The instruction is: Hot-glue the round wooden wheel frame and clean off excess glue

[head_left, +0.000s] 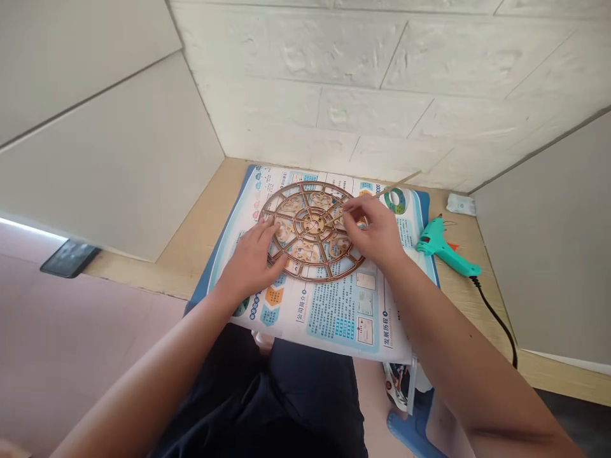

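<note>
A round openwork wooden wheel (328, 278) with spokes and scrolled inserts lies flat on a printed poster sheet (324, 318). My left hand (255, 254) rests on its left rim, fingers spread and thumb on the lower left edge. Over the right side of the wheel, my right hand (375, 229) pinches a thin wooden stick (401, 183). One end of the stick sticks out up and to the right behind the hand, while the other points toward the wheel's hub (314, 224). The fingertips of my right hand partly hide the stick.
A teal glue gun (446, 248) with a black cord lies right of the sheet, near a small white packet (461, 204). A dark phone (69, 257) sits at the left table edge. Grey panels stand on both sides, with a white brick-patterned wall (324, 76) behind.
</note>
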Demonstrator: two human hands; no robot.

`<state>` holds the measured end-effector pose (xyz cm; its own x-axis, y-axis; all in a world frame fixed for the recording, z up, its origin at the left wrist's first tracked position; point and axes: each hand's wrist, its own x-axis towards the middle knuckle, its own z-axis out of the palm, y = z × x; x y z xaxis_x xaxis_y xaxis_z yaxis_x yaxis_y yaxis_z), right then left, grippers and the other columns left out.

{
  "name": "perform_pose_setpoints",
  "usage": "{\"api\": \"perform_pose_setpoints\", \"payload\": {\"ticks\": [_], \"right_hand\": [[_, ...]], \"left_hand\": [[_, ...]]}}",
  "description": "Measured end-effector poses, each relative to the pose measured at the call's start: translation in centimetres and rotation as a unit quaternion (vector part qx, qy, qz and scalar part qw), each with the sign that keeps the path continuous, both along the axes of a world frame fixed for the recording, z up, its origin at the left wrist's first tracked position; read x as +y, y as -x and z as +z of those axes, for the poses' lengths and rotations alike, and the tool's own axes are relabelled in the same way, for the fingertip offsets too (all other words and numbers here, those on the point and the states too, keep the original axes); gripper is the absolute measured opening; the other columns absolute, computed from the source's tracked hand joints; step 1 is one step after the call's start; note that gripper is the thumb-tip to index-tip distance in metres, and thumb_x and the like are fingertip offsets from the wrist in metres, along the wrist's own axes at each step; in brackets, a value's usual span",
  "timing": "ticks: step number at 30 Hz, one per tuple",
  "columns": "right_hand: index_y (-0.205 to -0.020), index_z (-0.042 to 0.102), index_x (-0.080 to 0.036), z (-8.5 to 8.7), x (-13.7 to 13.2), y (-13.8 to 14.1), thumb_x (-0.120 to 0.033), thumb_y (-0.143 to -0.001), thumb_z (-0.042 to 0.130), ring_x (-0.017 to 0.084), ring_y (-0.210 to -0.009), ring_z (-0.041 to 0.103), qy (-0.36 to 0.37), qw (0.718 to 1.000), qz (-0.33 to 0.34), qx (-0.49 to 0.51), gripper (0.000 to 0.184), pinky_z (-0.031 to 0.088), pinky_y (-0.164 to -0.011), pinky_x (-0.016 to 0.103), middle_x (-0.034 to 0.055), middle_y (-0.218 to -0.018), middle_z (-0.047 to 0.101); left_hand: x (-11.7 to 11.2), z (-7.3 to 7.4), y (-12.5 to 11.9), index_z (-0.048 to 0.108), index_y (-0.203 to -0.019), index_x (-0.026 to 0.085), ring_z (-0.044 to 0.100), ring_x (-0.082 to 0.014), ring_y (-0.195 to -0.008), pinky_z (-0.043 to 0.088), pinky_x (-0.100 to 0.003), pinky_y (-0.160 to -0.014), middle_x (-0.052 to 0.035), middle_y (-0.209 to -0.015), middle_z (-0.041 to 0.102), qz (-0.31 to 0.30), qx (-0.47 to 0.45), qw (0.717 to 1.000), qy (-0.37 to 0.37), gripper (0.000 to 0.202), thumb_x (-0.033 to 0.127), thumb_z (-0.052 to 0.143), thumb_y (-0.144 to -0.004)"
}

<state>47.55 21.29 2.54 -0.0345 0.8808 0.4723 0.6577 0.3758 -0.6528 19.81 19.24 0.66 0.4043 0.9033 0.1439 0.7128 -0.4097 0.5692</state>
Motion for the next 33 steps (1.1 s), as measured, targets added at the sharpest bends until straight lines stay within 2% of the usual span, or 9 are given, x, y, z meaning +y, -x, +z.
{"api": "perform_pose_setpoints", "payload": {"ticks": [5, 11, 15, 20, 23, 25, 28, 30, 33], "right_hand": [[-0.092, 0.064, -0.023, -0.7, 0.1, 0.0, -0.022, -0.089, 0.057, 0.022, -0.08, 0.063, 0.066, 0.993, 0.092, -0.023, 0.008, 0.052, -0.073, 0.039, 0.0081, -0.099, 0.068], [-0.089, 0.064, -0.023, -1.2, 0.5, -0.3, -0.019, -0.086, 0.056, 0.023, -0.077, 0.061, 0.1, 0.992, 0.068, -0.019, 0.009, 0.05, -0.076, 0.041, 0.0073, -0.093, 0.068], [-0.086, 0.062, -0.022, -1.1, 0.6, -0.3, -0.016, -0.085, 0.056, 0.024, -0.079, 0.061, 0.105, 0.992, 0.061, -0.016, 0.009, 0.049, -0.077, 0.04, 0.0068, -0.089, 0.068], [-0.083, 0.06, -0.021, -1.0, 0.5, -0.2, -0.009, -0.081, 0.057, 0.024, -0.082, 0.061, 0.12, 0.991, 0.055, -0.011, 0.013, 0.047, -0.077, 0.038, 0.0063, -0.086, 0.066], [-0.086, 0.059, -0.021, -1.0, 0.4, -0.2, -0.009, -0.081, 0.058, 0.024, -0.083, 0.06, 0.133, 0.99, 0.053, -0.009, 0.013, 0.046, -0.076, 0.037, 0.0061, -0.085, 0.065], [-0.087, 0.059, -0.02, -0.9, 0.3, -0.2, -0.009, -0.081, 0.059, 0.024, -0.082, 0.06, 0.143, 0.988, 0.053, -0.009, 0.012, 0.045, -0.075, 0.036, 0.006, -0.084, 0.065], [-0.085, 0.058, -0.02, -0.7, 0.2, -0.2, -0.009, -0.082, 0.058, 0.023, -0.084, 0.06, 0.149, 0.987, 0.052, -0.013, 0.012, 0.044, -0.075, 0.036, 0.0058, -0.085, 0.066], [-0.086, 0.057, -0.02, -0.6, 0.1, -0.3, -0.009, -0.083, 0.057, 0.023, -0.086, 0.06, 0.149, 0.987, 0.052, -0.017, 0.011, 0.044, -0.076, 0.035, 0.0058, -0.086, 0.066], [-0.088, 0.058, -0.02, -0.7, 0.1, -0.3, -0.011, -0.084, 0.057, 0.023, -0.087, 0.06, 0.151, 0.987, 0.053, -0.018, 0.01, 0.045, -0.077, 0.035, 0.006, -0.088, 0.067]], "left_hand": [[-0.1, 0.4, -0.3, 0.049, -0.146, 0.019, 0.033, -0.0349, -0.154, 0.025, -0.055, -0.127, -0.0153, -0.164, 0.04, -0.003, 0.021, 1.0, -0.012, 0.059, 0.043, 0.058, -0.094], [-0.3, 0.5, -0.3, 0.049, -0.146, 0.016, 0.034, -0.0339, -0.154, 0.026, -0.053, -0.127, -0.0189, -0.162, 0.041, 0.007, -0.008, 1.0, -0.014, 0.059, 0.041, 0.059, -0.094], [-0.8, 1.2, -0.2, 0.058, -0.131, 0.018, 0.047, -0.0305, -0.144, 0.034, -0.049, -0.123, -0.0163, -0.149, 0.056, 0.003, -0.04, 0.995, -0.094, 0.04, 0.032, 0.057, -0.094], [-3.9, 2.3, 2.2, 0.063, -0.107, 0.02, 0.063, -0.0264, -0.109, 0.05, -0.043, -0.101, -0.0114, -0.109, 0.067, 0.138, -0.057, 0.962, -0.23, 0.018, 0.02, 0.053, -0.092], [-7.6, 0.5, 5.8, 0.059, -0.093, 0.019, 0.062, -0.0248, -0.088, 0.052, -0.043, -0.089, -0.0074, -0.089, 0.063, 0.21, -0.054, 0.925, -0.311, 0.009, 0.022, 0.055, -0.085], [-10.1, -1.7, 8.6, 0.056, -0.095, 0.019, 0.059, -0.0266, -0.085, 0.052, -0.048, -0.087, -0.0071, -0.086, 0.057, 0.316, -0.021, 0.913, -0.256, 0.016, 0.027, 0.051, -0.082], [-12.3, -4.9, 11.3, 0.051, -0.102, 0.015, 0.06, -0.0356, -0.099, 0.051, -0.059, -0.094, -0.0157, -0.1, 0.057, 0.425, 0.093, 0.899, -0.043, 0.026, 0.028, 0.048, -0.079], [-12.5, -6.2, 11.3, 0.051, -0.112, 0.013, 0.058, -0.0409, -0.116, 0.048, -0.062, -0.1, -0.0215, -0.114, 0.058, 0.424, 0.157, 0.892, 0.021, 0.032, 0.026, 0.047, -0.083], [-11.5, -6.8, 8.9, 0.059, -0.113, 0.015, 0.059, -0.0458, -0.117, 0.045, -0.068, -0.1, -0.0199, -0.115, 0.064, 0.328, 0.207, 0.915, 0.11, 0.039, 0.039, 0.066, -0.083]]}}
